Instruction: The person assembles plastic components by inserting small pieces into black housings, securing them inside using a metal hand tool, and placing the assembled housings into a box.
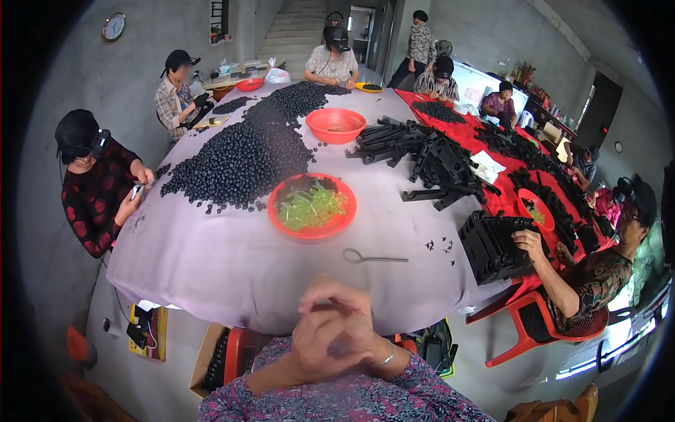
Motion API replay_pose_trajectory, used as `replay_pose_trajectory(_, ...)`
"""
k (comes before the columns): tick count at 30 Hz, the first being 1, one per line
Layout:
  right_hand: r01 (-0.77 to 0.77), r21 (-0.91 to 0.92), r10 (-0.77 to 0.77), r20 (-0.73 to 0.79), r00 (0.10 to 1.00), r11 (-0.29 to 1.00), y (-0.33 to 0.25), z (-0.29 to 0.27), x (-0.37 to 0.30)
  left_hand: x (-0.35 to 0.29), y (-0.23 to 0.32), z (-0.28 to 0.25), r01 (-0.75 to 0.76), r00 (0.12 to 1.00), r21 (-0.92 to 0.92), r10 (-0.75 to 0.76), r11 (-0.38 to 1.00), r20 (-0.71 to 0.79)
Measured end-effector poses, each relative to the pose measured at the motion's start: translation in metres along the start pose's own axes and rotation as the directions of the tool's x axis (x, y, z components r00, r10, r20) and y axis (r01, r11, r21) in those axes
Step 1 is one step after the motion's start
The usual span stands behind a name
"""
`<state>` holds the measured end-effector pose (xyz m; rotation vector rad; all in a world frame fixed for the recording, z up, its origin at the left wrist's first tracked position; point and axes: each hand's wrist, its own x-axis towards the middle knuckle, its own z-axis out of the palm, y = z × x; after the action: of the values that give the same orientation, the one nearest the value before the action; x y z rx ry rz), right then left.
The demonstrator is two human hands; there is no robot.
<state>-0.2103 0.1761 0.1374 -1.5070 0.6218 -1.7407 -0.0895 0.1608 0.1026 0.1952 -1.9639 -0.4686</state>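
Left hand [323, 344] and right hand [358, 301]: together, fingers curled; anything held between, cannot tell. Handling, as judged: fingers best kept loose, wrists level. Spoon [385, 260]: thin, round-headed, metallic-looking, just beyond the grip. Bowl [349, 202]: red, glossy, round, farther beyond; translucent green pieces [309, 209] heaped inside. Beads [235, 162]: black, rounded, massed beyond, leftward. Cloth [211, 257]: pale, creased, beneath these.

Grey walls [165, 46]; 1 round clock [113, 27] hangs at left. Stairs [290, 32] rise at rear, beside a doorway [361, 34]. Pale lilac cloth [190, 246] covers the table [232, 274]. Grey floor [467, 383] below; 1 red chair [582, 325] stands lower right, near bright light patches [578, 371].
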Motion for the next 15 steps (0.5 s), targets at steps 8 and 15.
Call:
replay_pose_trajectory(8,0.056,-0.104,-0.062,-0.059,0.996,0.993,0.009,-0.003,0.001,0.008,-0.002,-0.005,0.055,0.998,0.006,-0.055,0.998,0.029)
replay_pose_trajectory(15,-0.056,0.006,0.055,0.05,0.997,0.998,0.003,0.003,-0.001,0.008,-0.004,-0.009,0.029,0.994,-0.15,-0.013,0.988,0.104)
